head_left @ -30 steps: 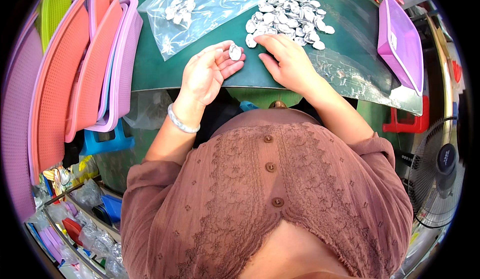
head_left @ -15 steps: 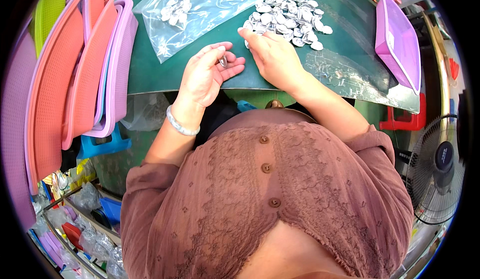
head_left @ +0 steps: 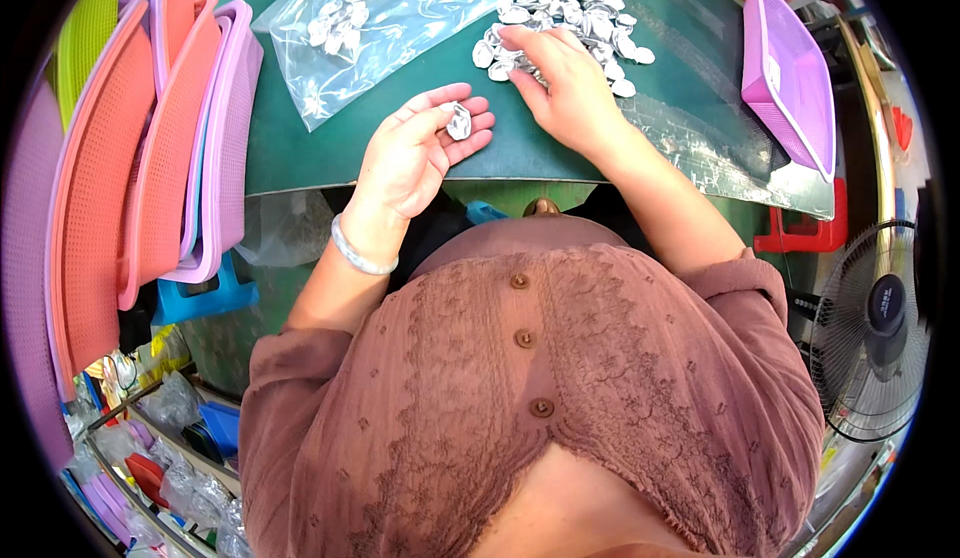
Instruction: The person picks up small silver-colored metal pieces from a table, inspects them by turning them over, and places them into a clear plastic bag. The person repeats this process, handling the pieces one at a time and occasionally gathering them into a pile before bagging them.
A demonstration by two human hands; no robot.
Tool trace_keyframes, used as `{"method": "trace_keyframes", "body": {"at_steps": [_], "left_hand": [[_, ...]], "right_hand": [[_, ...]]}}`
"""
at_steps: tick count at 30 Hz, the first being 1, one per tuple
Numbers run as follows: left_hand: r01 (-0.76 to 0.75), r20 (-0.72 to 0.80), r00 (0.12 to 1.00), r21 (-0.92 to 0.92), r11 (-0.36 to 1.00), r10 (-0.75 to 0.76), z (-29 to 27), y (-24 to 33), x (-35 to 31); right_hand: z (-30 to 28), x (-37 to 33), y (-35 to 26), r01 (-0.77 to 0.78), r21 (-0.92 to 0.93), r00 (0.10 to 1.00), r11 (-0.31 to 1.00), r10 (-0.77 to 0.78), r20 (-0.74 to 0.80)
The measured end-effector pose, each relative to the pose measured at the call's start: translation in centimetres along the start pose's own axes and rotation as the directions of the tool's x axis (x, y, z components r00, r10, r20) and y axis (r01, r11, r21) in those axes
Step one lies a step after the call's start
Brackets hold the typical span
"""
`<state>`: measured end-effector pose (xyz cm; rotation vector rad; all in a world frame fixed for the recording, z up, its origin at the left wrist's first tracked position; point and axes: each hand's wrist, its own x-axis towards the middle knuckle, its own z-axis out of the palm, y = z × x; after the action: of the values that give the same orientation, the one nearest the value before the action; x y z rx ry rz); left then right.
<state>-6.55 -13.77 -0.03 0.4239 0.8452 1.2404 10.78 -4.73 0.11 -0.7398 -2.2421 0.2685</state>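
Observation:
My left hand (head_left: 412,153) is raised over the near edge of the table, palm up. Between its thumb and fingers it pinches a small silvery-white oval piece (head_left: 459,122) with a shiny, uneven surface. My right hand (head_left: 567,83) reaches to the near left side of a pile of similar silvery pieces (head_left: 600,26). Its index finger lies over a piece at the pile's edge, and its thumb is held apart from that finger. The other fingers are partly hidden behind the hand. A clear plastic bag (head_left: 390,18) lies left of the pile, with several such pieces seen in one cluster.
Pink, coral and green plastic baskets (head_left: 95,208) stand stacked on the left. A purple basket (head_left: 790,78) sits at the right of the green table (head_left: 330,163). Beyond the table's right edge are a red stool (head_left: 805,230) and a fan (head_left: 870,328). Bagged goods fill the lower left.
In my left hand the piece has turned from edge-on to showing its broad face. My right hand has shifted slightly right, and its thumb and index finger have spread apart at the pile.

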Motion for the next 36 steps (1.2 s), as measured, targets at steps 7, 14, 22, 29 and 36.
{"method": "trace_keyframes", "body": {"at_steps": [7, 14, 22, 29, 36], "left_hand": [[-0.003, 0.025, 1.000, -0.048, 0.999, 0.005, -0.5, -0.1, -0.1], [0.006, 0.011, 1.000, -0.065, 0.998, -0.006, -0.5, -0.2, 0.0], [0.069, 0.080, 0.995, -0.023, 0.997, -0.067, -0.9, -0.7, 0.1], [0.033, 0.048, 0.998, -0.011, 0.999, -0.033, 0.0, -0.4, -0.2], [0.026, 0.080, 0.997, -0.113, 0.993, -0.017, -0.4, -0.5, -0.3]], "right_hand": [[0.7, -0.1, 0.3, -0.026, -0.057, 0.989, 0.998, 0.034, 0.145], [0.3, -0.3, -0.3, -0.012, 0.051, 0.998, 0.999, 0.009, 0.061], [-0.4, -1.0, -2.4, 0.072, 0.351, 0.985, 0.934, -0.122, 0.122], [0.9, 1.1, 0.4, 0.138, -0.078, 0.983, 0.987, -0.127, 0.136], [0.4, -0.2, 0.1, 0.122, -0.012, 0.971, 0.992, -0.117, 0.208]]}}
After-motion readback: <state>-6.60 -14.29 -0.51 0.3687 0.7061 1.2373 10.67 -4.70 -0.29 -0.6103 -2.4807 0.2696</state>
